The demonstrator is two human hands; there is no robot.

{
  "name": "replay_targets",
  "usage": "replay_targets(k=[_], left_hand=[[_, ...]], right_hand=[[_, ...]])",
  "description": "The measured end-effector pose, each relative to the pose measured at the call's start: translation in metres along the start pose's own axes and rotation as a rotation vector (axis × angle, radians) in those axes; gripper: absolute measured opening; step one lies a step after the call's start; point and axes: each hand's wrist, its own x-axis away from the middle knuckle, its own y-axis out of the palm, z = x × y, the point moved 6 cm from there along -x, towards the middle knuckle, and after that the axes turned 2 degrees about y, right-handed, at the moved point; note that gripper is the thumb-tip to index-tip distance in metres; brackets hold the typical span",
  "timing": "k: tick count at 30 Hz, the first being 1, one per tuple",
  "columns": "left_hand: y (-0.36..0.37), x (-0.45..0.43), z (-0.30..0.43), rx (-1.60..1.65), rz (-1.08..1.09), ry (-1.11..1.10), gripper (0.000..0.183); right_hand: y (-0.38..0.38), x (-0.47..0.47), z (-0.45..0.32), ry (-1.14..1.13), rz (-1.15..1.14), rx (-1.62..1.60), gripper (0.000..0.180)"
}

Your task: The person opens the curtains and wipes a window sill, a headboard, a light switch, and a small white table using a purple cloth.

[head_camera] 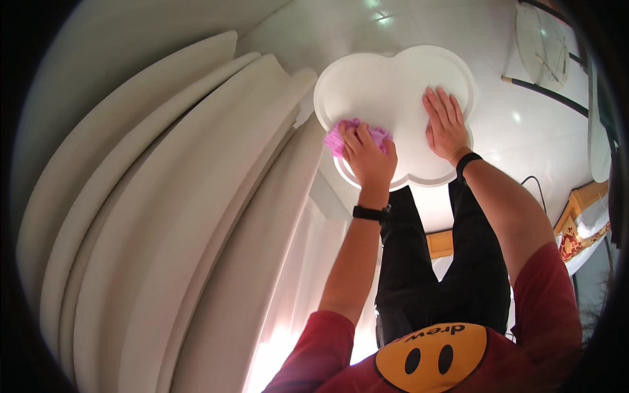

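A white lobed tabletop [393,98] with a raised rim lies before me, above my legs in the view. My left hand [366,154] holds a crumpled pink-purple cloth [335,142] against its lower left edge, with the fingers curled over the fabric. On the right side of the same top rests my right hand [444,123], palm down and fingers spread a little, holding nothing. Each wrist wears a black band.
Long off-white curtain folds [162,196] hang close on the left. Glossy pale floor tiles [521,132] surround the top. At right are a round glass-like top [540,46], a curved black rod [545,93] and a wooden furniture edge [580,204] beside patterned red fabric [572,240].
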Motion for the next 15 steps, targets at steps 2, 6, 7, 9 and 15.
replay_targets(k=[2, 6, 7, 9, 15], left_hand=[[-0.002, -0.009, -0.001, -0.004, -0.029, 0.006, 0.051], [-0.002, -0.006, -0.007, -0.026, -0.056, 0.034, 0.052], [-0.002, -0.002, -0.005, -0.024, -0.051, 0.03, 0.052], [0.002, 0.009, -0.003, 0.016, -0.087, 0.007, 0.057], [0.0, 0.012, -0.003, 0.013, -0.058, 0.044, 0.058]], right_hand=[[-0.003, 0.003, -0.002, -0.006, -0.002, 0.001, 0.07], [-0.003, -0.001, -0.004, 0.001, -0.004, 0.007, 0.07], [-0.003, 0.0, -0.003, 0.004, -0.001, -0.004, 0.07], [-0.002, -0.001, -0.001, -0.004, 0.006, 0.005, 0.069], [-0.004, -0.001, -0.002, 0.0, 0.005, 0.009, 0.068]])
